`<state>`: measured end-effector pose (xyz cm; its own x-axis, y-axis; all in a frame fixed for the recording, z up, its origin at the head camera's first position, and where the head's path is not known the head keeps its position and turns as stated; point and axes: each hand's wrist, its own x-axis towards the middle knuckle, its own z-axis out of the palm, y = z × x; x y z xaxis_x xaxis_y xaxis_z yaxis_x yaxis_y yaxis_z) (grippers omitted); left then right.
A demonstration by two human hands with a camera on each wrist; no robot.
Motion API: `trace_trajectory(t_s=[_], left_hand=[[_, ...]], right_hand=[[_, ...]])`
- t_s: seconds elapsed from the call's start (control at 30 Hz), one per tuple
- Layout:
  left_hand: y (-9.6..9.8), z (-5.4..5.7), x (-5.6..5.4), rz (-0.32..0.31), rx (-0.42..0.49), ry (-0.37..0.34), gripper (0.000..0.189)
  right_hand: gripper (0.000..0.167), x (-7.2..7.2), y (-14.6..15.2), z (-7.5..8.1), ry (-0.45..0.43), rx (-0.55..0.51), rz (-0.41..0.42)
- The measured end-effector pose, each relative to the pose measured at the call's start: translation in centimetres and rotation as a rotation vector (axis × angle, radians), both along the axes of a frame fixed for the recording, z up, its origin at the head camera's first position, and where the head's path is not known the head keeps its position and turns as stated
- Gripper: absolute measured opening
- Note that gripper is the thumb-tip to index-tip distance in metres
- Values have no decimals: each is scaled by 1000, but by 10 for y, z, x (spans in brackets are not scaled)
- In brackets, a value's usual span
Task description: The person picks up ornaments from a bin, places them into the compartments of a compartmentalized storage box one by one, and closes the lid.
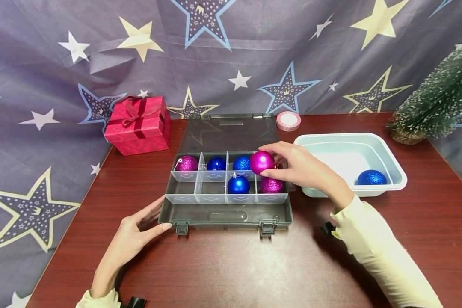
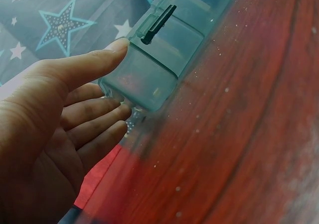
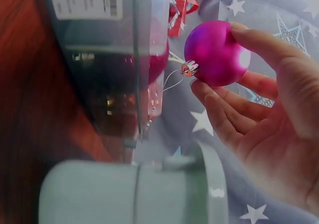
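Observation:
My right hand (image 1: 298, 164) pinches a matte pink Christmas ball (image 1: 262, 162) between thumb and fingers, over the right end of a divided plastic box (image 1: 225, 218). In the right wrist view its silver cap and thread loop point toward the box. My left hand (image 1: 132, 233) rests at the box's front left corner, thumb on the rim and fingers loosely straight along the side. Glittery pink, shiny blue and glittery blue balls (image 1: 216, 164) sit in the back row. In the front row are a matte blue ball (image 1: 238, 185) and a glittery pink ball (image 1: 271, 185). The back right compartment is mostly hidden.
A pale blue tub (image 1: 396, 173) holding a glittery blue ball (image 1: 371, 177) stands right of the box. The box's dark lid (image 1: 231, 132) lies folded back. A red gift box (image 1: 138, 124), a pink tape roll (image 1: 288, 121) and a small frosted tree (image 1: 439, 90) stand behind.

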<state>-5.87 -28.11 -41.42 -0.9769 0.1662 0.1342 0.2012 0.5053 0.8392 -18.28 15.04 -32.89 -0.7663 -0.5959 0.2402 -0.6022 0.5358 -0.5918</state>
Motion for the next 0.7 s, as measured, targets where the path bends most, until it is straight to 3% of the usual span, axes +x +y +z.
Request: trace_trajectory(t_s=[0.4,0.7], left_hand=[[0,1,1,-5,8,-2,68],[0,1,1,-5,5,-6,68]], right_hand=[[59,-5,-29,3,-16,-15,69],[58,-13,-53,9,16,41,130]])
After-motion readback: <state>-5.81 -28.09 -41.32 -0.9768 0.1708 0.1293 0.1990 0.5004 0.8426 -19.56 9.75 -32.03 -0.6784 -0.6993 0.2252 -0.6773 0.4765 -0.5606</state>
